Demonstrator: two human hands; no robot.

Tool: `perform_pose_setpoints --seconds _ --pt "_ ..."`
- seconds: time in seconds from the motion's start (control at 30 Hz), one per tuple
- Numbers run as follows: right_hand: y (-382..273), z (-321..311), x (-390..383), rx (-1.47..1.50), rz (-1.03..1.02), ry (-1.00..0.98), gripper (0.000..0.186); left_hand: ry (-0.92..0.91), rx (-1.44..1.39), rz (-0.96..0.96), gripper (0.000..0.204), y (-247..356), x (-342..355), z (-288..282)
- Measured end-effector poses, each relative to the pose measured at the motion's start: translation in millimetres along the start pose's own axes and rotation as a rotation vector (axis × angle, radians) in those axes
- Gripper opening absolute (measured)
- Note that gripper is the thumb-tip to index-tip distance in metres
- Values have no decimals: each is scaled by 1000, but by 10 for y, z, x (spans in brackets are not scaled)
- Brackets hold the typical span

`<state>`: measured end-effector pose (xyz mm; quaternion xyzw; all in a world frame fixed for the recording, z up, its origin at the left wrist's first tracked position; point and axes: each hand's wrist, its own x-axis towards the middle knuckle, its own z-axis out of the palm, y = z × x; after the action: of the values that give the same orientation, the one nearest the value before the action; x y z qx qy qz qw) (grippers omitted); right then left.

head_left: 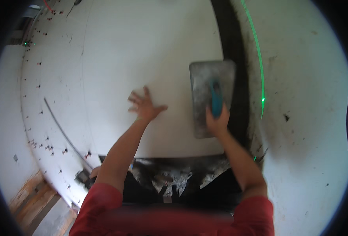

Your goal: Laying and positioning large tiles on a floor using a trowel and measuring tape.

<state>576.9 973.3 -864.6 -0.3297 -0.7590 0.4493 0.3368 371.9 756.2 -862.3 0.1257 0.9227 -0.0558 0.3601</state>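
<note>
My left hand (145,105) has its fingers spread on a large white tile (154,55), with nothing held in it. My right hand (218,121) grips the teal handle of a grey rectangular float (201,94), which lies over the tile's right part, close to a dark strip (235,41) along that edge. The float's underside is hidden.
Rows of small red and black clips (39,85) dot the white surface at left, beside a long thin grey rod (60,124). A green laser line (256,43) runs over the pale surface (307,137) at right. My dark-clad knees (199,196) are below the tile.
</note>
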Motion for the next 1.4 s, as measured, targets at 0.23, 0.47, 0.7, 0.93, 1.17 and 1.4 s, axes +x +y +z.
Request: perform_pose_setpoints --seconds 0.23,0.47,0.7,0.93,1.17,1.4 --pt "569 144 255 -194 434 -242 35 23 6 80 150 194 -133 -61" --pt "-108 384 -694 -135 474 -462 28 151 145 327 124 -2444 -186 135" --pt "-633 922 -1201 -445 99 -915 38 406 -220 -263 131 -3813 -438 828" --pt "-1395 2172 -1257 -505 116 -1086 35 599 -348 -441 125 -3876 -238 1012" --pt "-1291 2121 -1451 -95 -40 -755 35 509 -308 -414 125 -3740 -200 739" --pt "-1866 2557 -1433 -132 -14 -818 34 419 -338 -466 124 -3908 -298 917"
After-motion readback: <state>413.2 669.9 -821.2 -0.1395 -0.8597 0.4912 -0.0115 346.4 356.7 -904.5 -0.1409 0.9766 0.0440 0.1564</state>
